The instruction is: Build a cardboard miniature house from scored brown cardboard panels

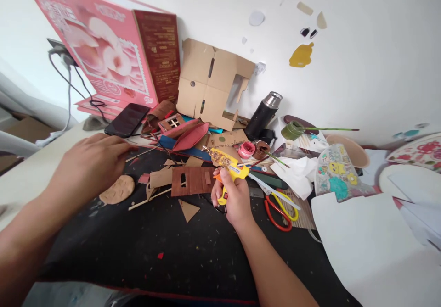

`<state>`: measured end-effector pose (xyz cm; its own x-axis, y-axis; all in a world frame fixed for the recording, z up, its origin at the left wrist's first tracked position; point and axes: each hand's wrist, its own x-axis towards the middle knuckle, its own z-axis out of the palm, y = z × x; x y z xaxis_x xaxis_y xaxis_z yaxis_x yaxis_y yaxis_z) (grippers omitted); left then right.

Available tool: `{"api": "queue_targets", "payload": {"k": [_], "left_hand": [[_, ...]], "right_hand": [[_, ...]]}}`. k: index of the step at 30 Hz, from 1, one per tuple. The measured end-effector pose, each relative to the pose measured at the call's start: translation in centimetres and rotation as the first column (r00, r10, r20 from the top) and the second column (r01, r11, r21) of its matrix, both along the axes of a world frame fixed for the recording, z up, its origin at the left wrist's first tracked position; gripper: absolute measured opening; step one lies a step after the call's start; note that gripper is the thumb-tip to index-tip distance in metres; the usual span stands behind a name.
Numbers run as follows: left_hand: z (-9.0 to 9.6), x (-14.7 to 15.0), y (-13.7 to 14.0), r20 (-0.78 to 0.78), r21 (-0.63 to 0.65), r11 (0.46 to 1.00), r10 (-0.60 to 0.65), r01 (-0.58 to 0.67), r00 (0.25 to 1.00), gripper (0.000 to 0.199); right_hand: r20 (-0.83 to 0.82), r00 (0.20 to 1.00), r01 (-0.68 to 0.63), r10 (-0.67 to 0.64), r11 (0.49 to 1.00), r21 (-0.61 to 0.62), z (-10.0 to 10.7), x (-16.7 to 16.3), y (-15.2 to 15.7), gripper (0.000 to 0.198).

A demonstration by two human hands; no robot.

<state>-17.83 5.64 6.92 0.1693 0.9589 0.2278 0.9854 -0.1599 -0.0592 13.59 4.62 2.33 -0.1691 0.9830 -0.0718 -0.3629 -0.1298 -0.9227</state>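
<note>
My right hand [236, 199] is wrapped round the handle of a yellow hot glue gun [237, 171], with fingers at its orange trigger. The nozzle points up and to the left, and a glue stick sticks out at the back. Under it lies a brown painted cardboard piece [196, 181] with a small cut-out window. My left hand [91, 169] reaches over the left side of the table, fingers stretched out, near a black phone [127, 120] and a thin wooden stick [142, 154]. A round tan disc [117, 190] lies just below that hand. Its fingertips are partly hidden.
Scissors [280, 208] with red and yellow handles lie right of the glue gun. Behind stand a black thermos [263, 114], paint jars [246, 149], a cut cardboard sheet [213, 80] and a pink box [106, 54]. White paper [372, 242] covers the right side.
</note>
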Motion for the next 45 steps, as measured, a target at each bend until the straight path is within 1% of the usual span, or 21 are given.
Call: {"api": "queue_targets", "payload": {"k": [1,2,3,5,6,7,10,13,16,19,24,28,33,36,38,40,43,44,45], "left_hand": [[0.2,0.5,-0.1,0.037,0.014,1.0,-0.003,0.003,0.999,0.051],[0.4,1.3,-0.2,0.124,0.021,1.0,0.001,-0.004,0.992,0.052],[0.7,2.2,-0.2,0.249,0.001,1.0,-0.012,0.012,0.968,0.051],[1.1,4.4,0.0,0.496,-0.073,0.995,-0.024,0.07,0.868,0.047],[1.2,5.5,0.2,0.573,-0.099,0.991,-0.016,0.089,0.82,0.047],[1.3,6.5,0.4,0.624,-0.128,0.986,-0.001,0.104,0.781,0.046],[1.3,8.8,1.5,0.761,-0.147,0.975,0.004,0.167,0.649,0.054],[1.3,10.2,2.5,0.81,-0.182,0.96,0.023,0.214,0.587,0.054],[1.3,10.9,3.1,0.826,-0.202,0.948,0.031,0.245,0.562,0.048],[1.3,11.3,3.1,0.84,-0.241,0.936,0.069,0.257,0.538,0.046],[0.9,11.6,2.9,0.879,-0.303,0.912,0.156,0.275,0.451,0.05],[0.6,11.6,3.1,0.897,-0.271,0.931,0.152,0.245,0.414,0.046],[0.3,11.6,3.3,0.931,-0.237,0.939,0.147,0.248,0.334,0.041],[0.4,11.8,3.2,0.934,-0.225,0.944,0.139,0.24,0.329,0.04],[0.6,11.7,3.1,0.93,-0.212,0.951,0.125,0.225,0.346,0.039],[0.9,11.2,2.8,0.918,-0.203,0.957,0.112,0.207,0.381,0.04],[1.4,9.5,2.1,0.873,-0.231,0.96,0.134,0.157,0.468,0.043],[1.7,8.7,1.8,0.849,-0.241,0.964,0.153,0.112,0.506,0.044],[2.0,7.8,1.5,0.804,-0.264,0.963,0.186,0.058,0.565,0.043]], "right_hand": [[-0.003,1.0,-0.001,0.001,1.0,0.0,-0.1,0.0,0.0,0.053],[-0.006,1.0,-0.002,0.002,1.0,0.001,-0.1,0.0,0.0,0.052],[-0.01,1.0,-0.002,0.002,1.0,0.003,-0.2,-0.1,0.0,0.052],[-0.02,1.0,-0.003,0.003,1.0,0.009,-0.3,-0.1,0.0,0.051],[-0.028,1.0,-0.003,0.004,1.0,0.011,-0.4,-0.1,0.0,0.051],[-0.037,0.999,-0.004,0.004,1.0,0.012,-0.4,-0.1,0.0,0.051],[-0.045,0.999,-0.005,0.006,1.0,0.015,-0.3,-0.1,0.0,0.051],[-0.036,0.999,-0.01,0.011,1.0,0.016,-0.2,-0.1,0.0,0.052],[-0.04,0.999,-0.016,0.017,1.0,0.018,-0.1,0.0,0.0,0.053],[-0.047,0.999,-0.019,0.019,1.0,0.016,-0.1,0.0,0.0,0.053],[-0.04,0.999,-0.023,0.023,1.0,0.011,0.0,-0.1,0.0,0.055],[-0.036,0.999,-0.026,0.026,1.0,0.009,-0.1,-0.1,0.0,0.055],[-0.05,0.998,-0.03,0.03,1.0,0.008,-0.2,-0.1,0.0,0.055],[-0.048,0.998,-0.032,0.032,0.999,0.012,-0.2,-0.2,-0.1,0.054],[-0.043,0.999,-0.031,0.032,0.999,0.012,-0.2,-0.2,0.0,0.054],[-0.035,0.999,-0.024,0.025,1.0,0.011,-0.2,-0.1,0.0,0.055],[-0.025,1.0,-0.005,0.005,1.0,0.013,-0.2,0.0,0.1,0.055],[-0.026,1.0,-0.002,0.002,1.0,0.013,-0.2,0.0,0.2,0.055],[-0.03,1.0,-0.002,0.002,1.0,0.012,-0.2,0.0,0.2,0.055]]}}
